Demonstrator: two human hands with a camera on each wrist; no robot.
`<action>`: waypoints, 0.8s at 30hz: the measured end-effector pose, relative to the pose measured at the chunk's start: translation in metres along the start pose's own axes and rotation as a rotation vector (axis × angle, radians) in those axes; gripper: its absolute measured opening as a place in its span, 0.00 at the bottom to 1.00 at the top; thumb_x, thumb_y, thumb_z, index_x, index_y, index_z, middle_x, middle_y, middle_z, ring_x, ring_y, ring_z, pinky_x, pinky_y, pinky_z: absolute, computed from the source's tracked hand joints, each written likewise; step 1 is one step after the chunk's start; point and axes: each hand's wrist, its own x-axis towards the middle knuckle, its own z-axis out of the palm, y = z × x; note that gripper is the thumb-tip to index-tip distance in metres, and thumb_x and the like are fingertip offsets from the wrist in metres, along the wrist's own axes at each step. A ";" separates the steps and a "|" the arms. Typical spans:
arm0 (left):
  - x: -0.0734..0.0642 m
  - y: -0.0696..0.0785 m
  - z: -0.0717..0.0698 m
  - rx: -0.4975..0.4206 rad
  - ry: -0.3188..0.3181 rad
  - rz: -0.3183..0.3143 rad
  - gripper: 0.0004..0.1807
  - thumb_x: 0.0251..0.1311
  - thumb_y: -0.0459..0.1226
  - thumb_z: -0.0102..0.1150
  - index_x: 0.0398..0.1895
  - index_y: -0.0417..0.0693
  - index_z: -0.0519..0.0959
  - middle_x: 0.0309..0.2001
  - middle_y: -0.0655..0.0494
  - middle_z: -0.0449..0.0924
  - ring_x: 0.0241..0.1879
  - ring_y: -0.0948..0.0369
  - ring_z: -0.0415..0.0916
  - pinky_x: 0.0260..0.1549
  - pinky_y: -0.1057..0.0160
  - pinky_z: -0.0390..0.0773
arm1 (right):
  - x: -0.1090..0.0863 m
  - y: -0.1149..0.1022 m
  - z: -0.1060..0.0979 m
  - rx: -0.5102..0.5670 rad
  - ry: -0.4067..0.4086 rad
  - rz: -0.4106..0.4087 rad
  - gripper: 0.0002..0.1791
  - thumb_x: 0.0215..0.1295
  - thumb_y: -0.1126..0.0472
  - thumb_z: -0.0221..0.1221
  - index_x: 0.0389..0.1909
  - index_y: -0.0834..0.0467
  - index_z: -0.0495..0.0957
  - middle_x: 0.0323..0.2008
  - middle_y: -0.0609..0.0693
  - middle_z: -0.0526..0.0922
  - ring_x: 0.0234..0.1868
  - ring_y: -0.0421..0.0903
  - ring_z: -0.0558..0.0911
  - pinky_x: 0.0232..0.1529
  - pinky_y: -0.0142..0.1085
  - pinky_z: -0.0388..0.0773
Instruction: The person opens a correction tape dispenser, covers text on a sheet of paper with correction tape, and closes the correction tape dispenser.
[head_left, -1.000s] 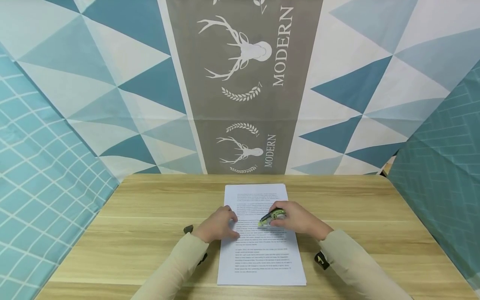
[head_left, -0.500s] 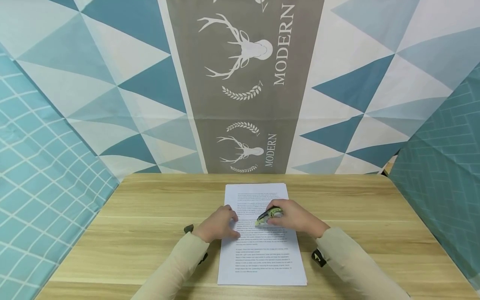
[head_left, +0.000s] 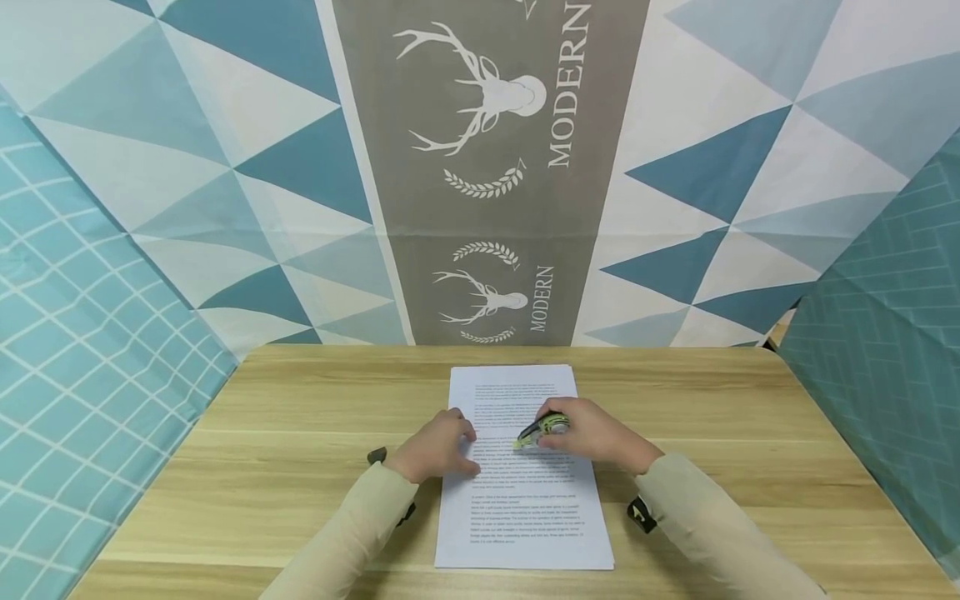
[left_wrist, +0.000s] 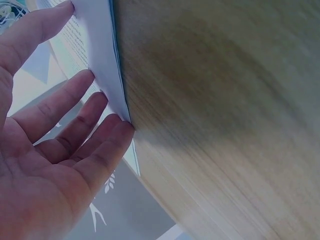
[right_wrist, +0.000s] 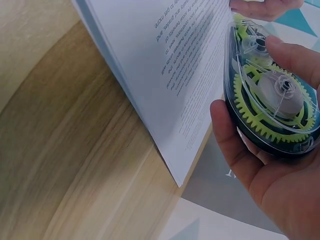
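Note:
A small stack of printed paper (head_left: 525,517) lies on the wooden table, dense with lines of text. My right hand (head_left: 592,433) grips a correction tape dispenser (head_left: 551,423) between thumb and fingers, its tip down at the text in the middle of the top sheet. In the right wrist view the correction tape (right_wrist: 272,92) shows a clear case with yellow-green gears and a dark back. My left hand (head_left: 435,448) rests on the left edge of the paper with fingers spread. In the left wrist view the fingertips (left_wrist: 86,76) of that left hand touch the sheet near its edge.
The wooden table (head_left: 300,392) extends on both sides of the paper. Behind it hangs a patterned cloth (head_left: 487,208) with deer heads, and blue tiled cloths (head_left: 82,333) close off the sides. Dark wrist straps (head_left: 641,514) sit at the sleeves.
The right hand with the correction tape shifts slightly left over the text, then slightly back to the right. The left hand stays in place on the paper.

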 end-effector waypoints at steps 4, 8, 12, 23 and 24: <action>0.000 0.001 -0.001 -0.002 -0.010 -0.005 0.20 0.37 0.39 0.74 0.33 0.37 0.80 0.35 0.51 0.73 0.37 0.57 0.67 0.44 0.56 0.71 | -0.001 0.003 -0.002 -0.009 0.000 0.005 0.09 0.55 0.57 0.65 0.36 0.50 0.77 0.35 0.44 0.79 0.34 0.40 0.74 0.38 0.36 0.72; -0.001 0.002 -0.003 -0.011 -0.017 -0.024 0.21 0.37 0.40 0.74 0.34 0.37 0.80 0.36 0.50 0.73 0.38 0.56 0.67 0.45 0.55 0.71 | -0.003 0.006 -0.004 -0.008 -0.005 0.009 0.10 0.55 0.58 0.65 0.36 0.50 0.77 0.36 0.44 0.80 0.34 0.40 0.74 0.38 0.36 0.72; -0.001 0.002 -0.002 -0.021 -0.022 -0.050 0.21 0.38 0.40 0.74 0.35 0.37 0.80 0.38 0.50 0.73 0.40 0.56 0.68 0.46 0.54 0.71 | -0.005 0.008 -0.006 -0.005 -0.012 0.005 0.09 0.55 0.58 0.65 0.36 0.51 0.77 0.35 0.44 0.80 0.34 0.40 0.74 0.37 0.34 0.72; 0.000 0.003 -0.001 -0.019 -0.028 -0.054 0.21 0.37 0.40 0.74 0.35 0.37 0.80 0.38 0.50 0.73 0.40 0.56 0.68 0.46 0.55 0.71 | -0.008 0.012 -0.005 -0.013 -0.041 -0.017 0.07 0.55 0.59 0.65 0.35 0.52 0.77 0.33 0.43 0.79 0.34 0.39 0.74 0.38 0.34 0.72; 0.000 0.003 -0.001 -0.018 -0.029 -0.053 0.21 0.37 0.40 0.74 0.35 0.37 0.80 0.38 0.51 0.73 0.40 0.56 0.68 0.47 0.55 0.71 | -0.008 0.013 -0.005 -0.015 -0.041 -0.018 0.07 0.55 0.59 0.65 0.35 0.52 0.77 0.33 0.42 0.79 0.34 0.39 0.74 0.38 0.34 0.72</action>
